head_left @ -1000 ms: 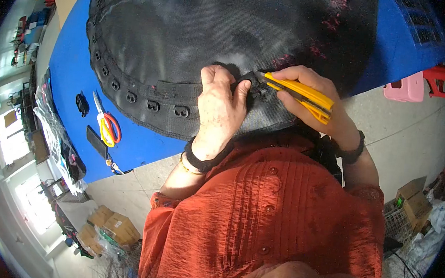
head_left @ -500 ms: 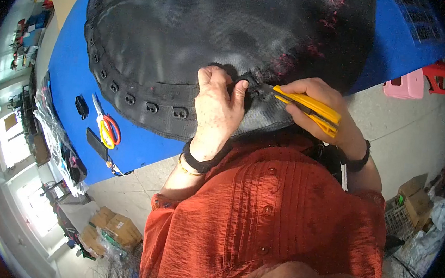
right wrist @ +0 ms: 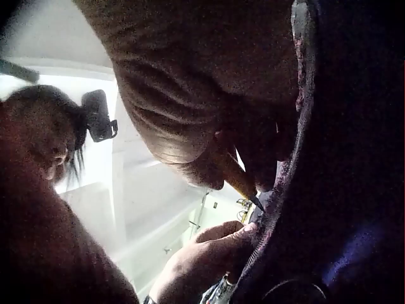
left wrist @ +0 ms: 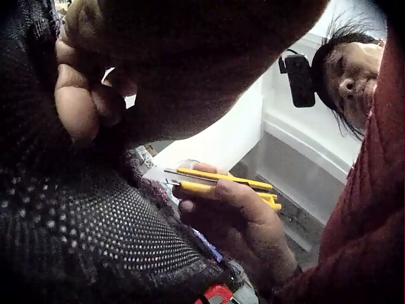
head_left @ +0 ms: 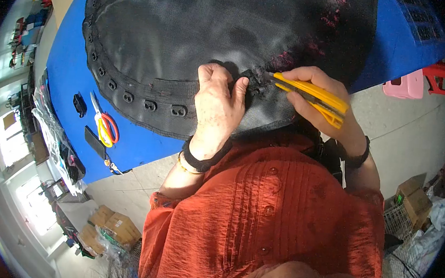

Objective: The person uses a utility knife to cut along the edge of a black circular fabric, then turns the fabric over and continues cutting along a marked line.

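Note:
A large black mesh piece with a row of black clips along its hem lies on the blue table. The left hand grips a fold of its edge band, thumb raised beside a frayed dark patch. In the right hand is a yellow cutter, its tip at that patch. The left wrist view shows the cutter in the right hand, off the mesh. In the right wrist view the cutter's tip is near the left thumb.
Scissors with red and yellow handles, a flat black object and a small black piece lie on the blue table at left. Pink and red stools stand beyond its right edge. Cardboard boxes are on the floor.
The right hand with the cutter moved away from the left thumb, then slightly upward. The mesh shifted a little to the left. The left hand keeps its grip.

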Demonstrator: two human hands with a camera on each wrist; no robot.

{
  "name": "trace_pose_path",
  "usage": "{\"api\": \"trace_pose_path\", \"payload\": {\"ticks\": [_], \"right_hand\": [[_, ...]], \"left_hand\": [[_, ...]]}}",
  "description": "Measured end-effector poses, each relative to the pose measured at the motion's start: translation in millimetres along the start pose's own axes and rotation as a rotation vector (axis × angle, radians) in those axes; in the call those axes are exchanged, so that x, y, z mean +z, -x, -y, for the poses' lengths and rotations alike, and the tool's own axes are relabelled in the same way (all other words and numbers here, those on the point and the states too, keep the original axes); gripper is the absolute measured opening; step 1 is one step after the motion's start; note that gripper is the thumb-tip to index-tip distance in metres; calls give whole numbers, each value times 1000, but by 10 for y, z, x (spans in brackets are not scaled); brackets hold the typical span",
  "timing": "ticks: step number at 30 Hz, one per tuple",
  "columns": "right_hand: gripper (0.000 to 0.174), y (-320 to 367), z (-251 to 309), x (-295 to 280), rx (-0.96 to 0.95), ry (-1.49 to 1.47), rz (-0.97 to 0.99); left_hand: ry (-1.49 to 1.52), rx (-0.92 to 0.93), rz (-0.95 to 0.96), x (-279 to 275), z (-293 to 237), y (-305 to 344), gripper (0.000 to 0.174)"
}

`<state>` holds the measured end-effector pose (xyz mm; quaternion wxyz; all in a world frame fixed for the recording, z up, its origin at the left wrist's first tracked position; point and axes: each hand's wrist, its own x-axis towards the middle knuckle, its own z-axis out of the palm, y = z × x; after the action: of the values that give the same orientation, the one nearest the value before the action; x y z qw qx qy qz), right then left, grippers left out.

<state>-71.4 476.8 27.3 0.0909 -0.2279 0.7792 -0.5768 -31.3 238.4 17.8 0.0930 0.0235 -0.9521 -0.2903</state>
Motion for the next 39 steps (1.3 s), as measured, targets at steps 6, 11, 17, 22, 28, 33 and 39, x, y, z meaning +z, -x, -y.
{"api": "trace_pose_path", "payload": {"ticks": [6,11,17,22,28,33,39], "right_hand": [[27,-114,-61,116,-55,-16,-13],[27,-165,-110,158,-107,12,-13],[28,-142,-96,129,-86,15,38],[30,-93,-9,43,-79,92,83],[30,-78,49,-37,-154,173,123],[30,-47,59,-98,-73,124,157],[28,-94,63,38,21,-56,18]], "left_hand": [[20,-79,33,2,0,12,33],[28,-73,21,10,-5,16,33],[6,-30,18,2,3,-1,29],[14,-16,13,9,25,6,27],[14,-28,16,9,25,5,27],[6,-11,16,-12,13,2,27],[44,-69,19,-6,14,11,32]]}}
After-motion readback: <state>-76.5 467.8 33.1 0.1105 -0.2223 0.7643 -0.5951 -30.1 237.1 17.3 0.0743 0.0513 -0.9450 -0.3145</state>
